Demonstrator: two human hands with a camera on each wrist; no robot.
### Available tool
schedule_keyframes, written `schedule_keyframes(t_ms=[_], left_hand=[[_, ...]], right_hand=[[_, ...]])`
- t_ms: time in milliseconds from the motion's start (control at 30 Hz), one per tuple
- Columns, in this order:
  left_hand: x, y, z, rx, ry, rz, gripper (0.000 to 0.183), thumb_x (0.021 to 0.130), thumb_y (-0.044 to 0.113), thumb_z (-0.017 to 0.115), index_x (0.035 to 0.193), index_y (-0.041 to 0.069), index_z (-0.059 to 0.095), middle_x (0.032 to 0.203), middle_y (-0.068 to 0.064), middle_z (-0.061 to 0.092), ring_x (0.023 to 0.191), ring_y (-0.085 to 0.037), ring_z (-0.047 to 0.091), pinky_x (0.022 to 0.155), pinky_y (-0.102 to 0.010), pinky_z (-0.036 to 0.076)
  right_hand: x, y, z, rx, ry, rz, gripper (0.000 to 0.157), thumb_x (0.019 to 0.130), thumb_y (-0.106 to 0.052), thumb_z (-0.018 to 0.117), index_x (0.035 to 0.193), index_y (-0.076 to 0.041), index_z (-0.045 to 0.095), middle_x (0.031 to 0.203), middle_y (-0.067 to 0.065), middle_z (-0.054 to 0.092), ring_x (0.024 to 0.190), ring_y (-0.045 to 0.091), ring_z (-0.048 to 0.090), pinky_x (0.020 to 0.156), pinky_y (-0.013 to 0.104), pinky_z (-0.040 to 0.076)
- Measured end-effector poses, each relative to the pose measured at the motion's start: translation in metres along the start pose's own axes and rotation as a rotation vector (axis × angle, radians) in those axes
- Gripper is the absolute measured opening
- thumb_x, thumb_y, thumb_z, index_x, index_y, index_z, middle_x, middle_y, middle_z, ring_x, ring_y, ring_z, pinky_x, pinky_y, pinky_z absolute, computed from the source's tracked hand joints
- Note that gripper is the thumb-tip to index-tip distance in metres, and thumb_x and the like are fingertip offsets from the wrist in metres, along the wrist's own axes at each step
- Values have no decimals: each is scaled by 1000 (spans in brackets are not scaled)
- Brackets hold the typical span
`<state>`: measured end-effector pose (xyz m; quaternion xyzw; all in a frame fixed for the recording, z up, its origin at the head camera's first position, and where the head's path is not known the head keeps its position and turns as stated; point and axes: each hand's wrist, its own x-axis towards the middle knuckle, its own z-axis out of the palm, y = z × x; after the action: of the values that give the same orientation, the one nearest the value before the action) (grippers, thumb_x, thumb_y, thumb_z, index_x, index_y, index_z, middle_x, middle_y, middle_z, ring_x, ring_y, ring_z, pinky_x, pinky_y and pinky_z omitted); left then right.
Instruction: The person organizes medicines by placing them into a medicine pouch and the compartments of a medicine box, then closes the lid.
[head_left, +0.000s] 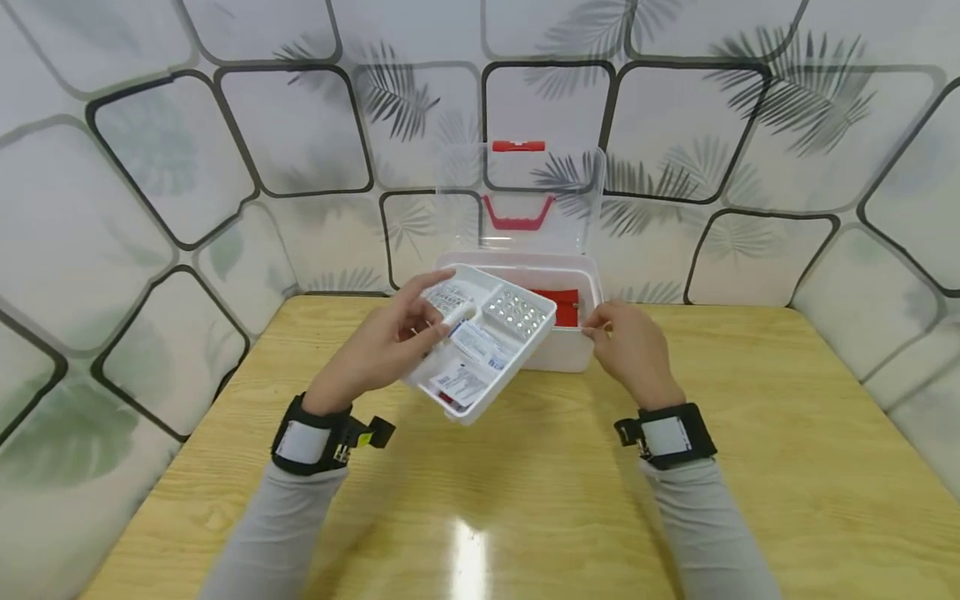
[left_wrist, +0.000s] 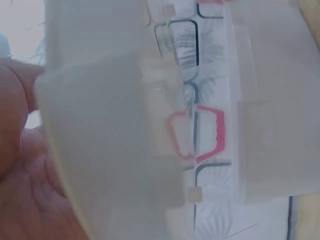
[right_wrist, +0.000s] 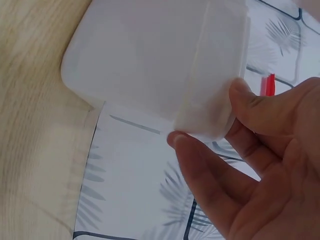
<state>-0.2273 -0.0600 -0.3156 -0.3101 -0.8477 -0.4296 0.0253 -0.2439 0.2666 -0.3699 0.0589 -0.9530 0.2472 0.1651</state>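
My left hand [head_left: 375,348] grips a white compartment tray [head_left: 512,372] by its left side, holding it tilted in front of a box. In the tray lie a silver blister pack [head_left: 516,313], a white-and-blue packet [head_left: 480,344] and a printed white packet [head_left: 459,383]. Seen from the left wrist, the pale tray wall [left_wrist: 100,145] covers much of the view. My right hand [head_left: 633,348] pinches the right rim of the translucent white box [head_left: 564,358]; the right wrist view shows thumb and fingers at its corner [right_wrist: 215,110]. Inside the box is something red [head_left: 564,307], partly hidden by the tray.
The box's clear lid [head_left: 461,221] stands raised at the back, with a red handle [head_left: 519,223] and a red latch [head_left: 518,146]. Behind it rises a leaf-patterned backdrop [head_left: 300,133]. The box rests near the back edge of the wooden table [head_left: 555,483].
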Motion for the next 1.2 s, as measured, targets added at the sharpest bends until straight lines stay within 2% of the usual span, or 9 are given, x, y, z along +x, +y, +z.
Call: schedule_keyframes(t_ms=[67,167,233,333,667,767,900,1033,1200], left_hand=[[10,2,2,31,56,5,45,97,15,56,142,22,50,93,-8,64,70,-17,56,57,-30,47],[26,5,5,67,128,-26,34,97,17,56,130,20,63,93,-7,65,71,-16,57,55,-30,47],[36,6,6,84,155,-46,32,96,17,57,127,19,66,93,-7,64,72,-16,56,56,-30,47],[51,3,7,105,168,-48,38,94,14,58,132,17,62,95,-8,60,74,-18,56,60,-32,48],[91,-32,31,253,329,40,44,92,6,61,135,3,57,93,-10,60,71,-18,55,61,-32,49],[99,-41,36,256,325,30,46,92,7,61,137,0,54,95,-12,62,72,-20,55,61,-34,48],[109,-52,45,295,265,19,45,95,10,59,138,-2,53,97,-13,62,76,-21,54,64,-35,48],[112,-57,50,348,223,4,45,96,11,57,138,-4,52,95,-14,61,76,-22,53,65,-35,47],[111,-59,53,374,212,-28,45,95,10,58,137,-4,53,93,-14,63,74,-22,52,65,-36,46]], right_hand=[[1,4,-2,27,-41,14,10,90,-15,65,91,-6,70,103,14,69,95,35,61,75,53,50],[3,8,-5,81,-103,25,11,91,-15,64,92,-6,69,107,16,69,97,35,63,77,52,51],[4,10,-6,113,-137,34,11,92,-15,64,93,-6,69,110,16,68,99,34,64,77,51,52],[5,8,-7,130,-169,64,11,93,-15,63,95,-6,69,112,15,67,101,34,63,77,50,53],[6,2,-2,134,-177,95,11,93,-16,63,95,-7,69,109,13,68,100,31,61,76,47,52],[7,5,0,129,-171,97,10,92,-17,64,94,-9,69,109,12,69,100,30,61,75,46,52],[9,9,-4,115,-160,114,9,92,-17,64,94,-10,70,110,12,68,101,30,60,74,46,51],[10,7,-7,103,-171,131,9,92,-17,65,93,-11,70,110,11,68,101,30,59,76,47,51],[10,7,-6,106,-191,150,9,92,-18,64,94,-11,70,111,10,67,104,29,59,79,48,51]])
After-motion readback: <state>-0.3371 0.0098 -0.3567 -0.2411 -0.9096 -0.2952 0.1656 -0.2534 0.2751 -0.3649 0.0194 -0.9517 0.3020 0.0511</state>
